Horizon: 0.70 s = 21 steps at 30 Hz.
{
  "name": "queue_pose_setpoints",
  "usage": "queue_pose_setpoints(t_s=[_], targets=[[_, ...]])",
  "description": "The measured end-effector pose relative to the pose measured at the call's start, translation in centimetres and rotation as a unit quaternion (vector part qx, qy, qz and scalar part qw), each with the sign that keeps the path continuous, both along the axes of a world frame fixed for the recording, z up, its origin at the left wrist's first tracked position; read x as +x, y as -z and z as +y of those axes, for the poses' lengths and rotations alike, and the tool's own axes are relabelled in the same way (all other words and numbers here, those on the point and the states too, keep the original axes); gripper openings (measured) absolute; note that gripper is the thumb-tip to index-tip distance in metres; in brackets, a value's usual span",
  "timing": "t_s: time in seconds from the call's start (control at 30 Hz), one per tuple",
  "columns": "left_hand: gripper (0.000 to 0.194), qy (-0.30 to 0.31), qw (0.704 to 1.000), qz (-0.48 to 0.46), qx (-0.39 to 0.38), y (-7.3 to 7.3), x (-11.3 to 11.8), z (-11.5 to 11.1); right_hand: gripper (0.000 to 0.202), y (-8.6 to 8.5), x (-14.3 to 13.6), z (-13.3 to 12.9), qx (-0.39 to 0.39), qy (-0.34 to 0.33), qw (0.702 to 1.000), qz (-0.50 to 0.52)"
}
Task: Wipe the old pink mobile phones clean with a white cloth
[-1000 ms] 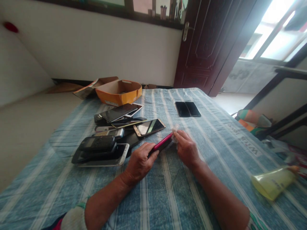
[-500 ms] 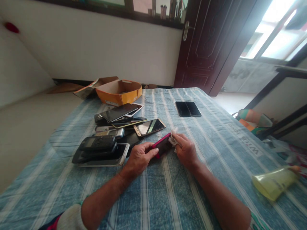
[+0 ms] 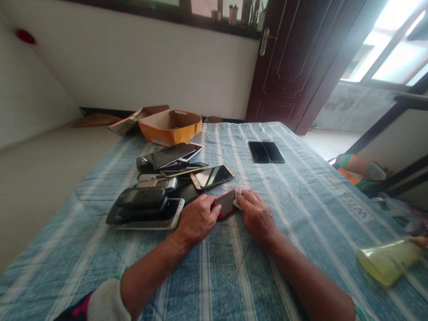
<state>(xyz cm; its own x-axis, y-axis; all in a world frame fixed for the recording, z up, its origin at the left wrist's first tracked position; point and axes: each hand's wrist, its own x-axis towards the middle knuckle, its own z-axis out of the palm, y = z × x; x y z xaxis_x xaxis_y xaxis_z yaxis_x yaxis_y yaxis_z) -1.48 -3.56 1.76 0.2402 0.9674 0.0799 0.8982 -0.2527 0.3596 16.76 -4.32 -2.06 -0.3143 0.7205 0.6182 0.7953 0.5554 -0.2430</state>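
Observation:
A phone with a red edge [image 3: 226, 204] is between my hands, its dark screen facing up. My left hand [image 3: 199, 217] grips its left end, thumb along the near edge. My right hand [image 3: 257, 215] pinches a crumpled white tissue [image 3: 240, 189] against the phone's right end. Just beyond lies a gold phone [image 3: 212, 177] with a reflecting screen. To the left are piled several phones, among them a black one [image 3: 170, 155], a black handset [image 3: 141, 197] and a white-edged phone [image 3: 174, 215].
An open orange box [image 3: 174, 129] stands at the table's far left. Two dark phones [image 3: 266, 152] lie side by side at the back right. A yellow transparent packet [image 3: 388, 261] rests at the right on the striped cloth [image 3: 230, 276].
The red-edged phone now lies flatter and lower, its screen more visible. My left hand has turned over its end, knuckles up. The view has shifted slightly, moving everything a little rightward.

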Motion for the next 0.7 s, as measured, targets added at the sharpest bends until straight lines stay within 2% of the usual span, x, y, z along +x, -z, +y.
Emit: queue_pose_setpoints(t_s=[0.1,0.27,0.5,0.6,0.7], targets=[[0.019,-0.003,0.999,0.038,-0.008,-0.1,0.0,-0.1,0.030,0.1,-0.2,-0.1,-0.001,0.004,1.000,-0.020],[0.018,0.000,0.999,0.048,-0.006,0.2,-0.1,-0.2,0.028,0.4,-1.5,-1.0,-0.001,0.018,0.997,-0.069],[0.014,0.012,1.000,0.022,0.004,0.4,-0.5,-0.7,0.032,1.0,-3.7,-2.1,0.072,-0.017,0.991,-0.114],[0.011,0.020,1.000,0.015,0.004,0.3,-0.6,-1.0,0.031,0.8,-3.3,-1.6,0.046,-0.007,0.990,-0.130],[0.014,0.025,1.000,0.013,0.002,0.2,-0.6,-1.2,0.031,0.6,-2.4,-0.7,-0.006,0.039,0.989,-0.143]])
